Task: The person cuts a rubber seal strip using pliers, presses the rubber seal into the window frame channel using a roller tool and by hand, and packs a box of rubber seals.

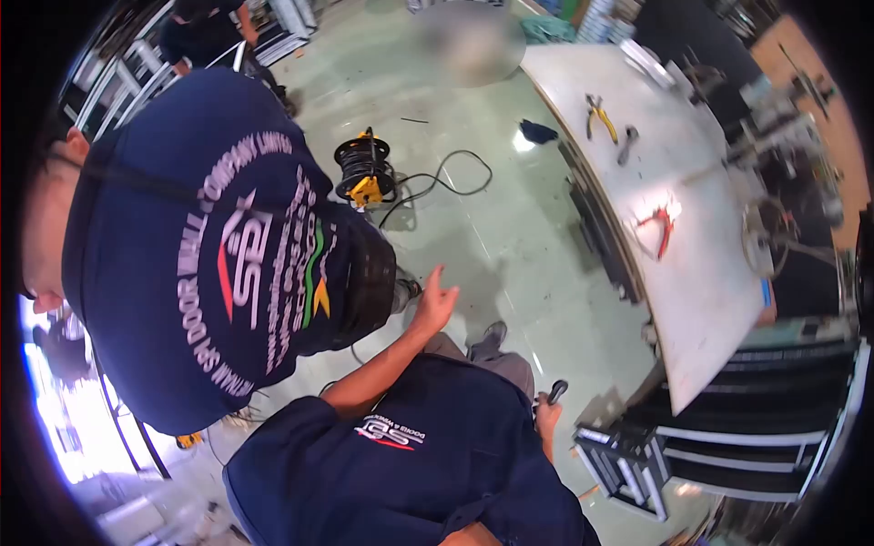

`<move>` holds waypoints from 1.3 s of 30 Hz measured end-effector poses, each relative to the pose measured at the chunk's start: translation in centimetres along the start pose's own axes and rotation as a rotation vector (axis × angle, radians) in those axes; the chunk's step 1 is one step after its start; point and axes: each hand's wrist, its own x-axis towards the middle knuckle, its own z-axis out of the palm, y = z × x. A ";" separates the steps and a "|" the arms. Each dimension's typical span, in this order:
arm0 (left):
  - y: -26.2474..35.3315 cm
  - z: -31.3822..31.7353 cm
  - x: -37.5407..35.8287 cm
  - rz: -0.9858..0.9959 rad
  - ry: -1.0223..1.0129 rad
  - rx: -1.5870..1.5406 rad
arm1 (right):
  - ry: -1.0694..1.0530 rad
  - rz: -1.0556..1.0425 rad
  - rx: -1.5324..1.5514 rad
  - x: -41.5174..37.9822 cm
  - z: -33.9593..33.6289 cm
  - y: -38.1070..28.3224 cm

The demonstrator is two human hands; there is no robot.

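Holding a dark-handled tool (557,389) in the right hand (547,414), with a closed grip wrapped round the handle and the tool's tip poking out above the fist, low beside the hip. Raising the left hand (435,302) further out, with an open, empty grip and spread fingers, over the floor (473,227) and just beside a co-worker's back (209,255) in a navy shirt with white lettering. Touching nothing with that hand.

Standing on pale green, glossy flooring, with grey trousers and a shoe (492,335) between the two hands. Beyond the left hand, a yellow-and-black cable reel (364,168) on the floor, with a black cable (446,177) looping away from it. Further off, a dark cloth (537,132) near the edge of the surface.

To the right, well apart from the held tool, a long white surface (692,300) carrying red-handled pliers (660,227), then yellow-handled pliers (599,116) and a dark tool (626,144) just beside them. Below its near end, stacked black-and-white frames (746,409). At the far top left, another person (209,18) among more frames.
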 end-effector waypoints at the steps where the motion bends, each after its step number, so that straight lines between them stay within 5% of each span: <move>1: -0.6 -0.5 0.9 -0.065 0.071 -0.006 | -0.085 -0.030 -0.075 4.0 0.0 -5.3; 3: -0.4 -1.3 2.4 -0.173 0.196 -0.010 | -0.271 -0.163 -0.288 11.4 1.0 -16.1; 6: 1.3 -1.7 4.8 -0.323 0.373 -0.019 | -0.482 -0.324 -0.217 19.8 7.5 -31.3; 8: 1.4 -1.4 7.5 -0.394 0.481 -0.028 | -0.617 -0.446 -0.156 20.6 13.2 -42.8; 12: 1.6 -1.3 14.0 -0.490 0.496 -0.041 | -0.828 -0.637 -0.078 23.4 25.4 -55.3; 19: -1.5 -6.7 27.0 -0.594 0.729 -0.281 | -0.902 -0.390 -0.095 28.8 43.3 -64.0; 26: 1.7 -17.0 36.8 -0.653 0.936 -0.520 | -0.865 -0.094 0.063 35.4 58.3 -72.8; 39: -2.7 -27.8 71.6 -0.801 0.927 -0.689 | -0.935 -0.094 -0.092 46.6 96.9 -97.9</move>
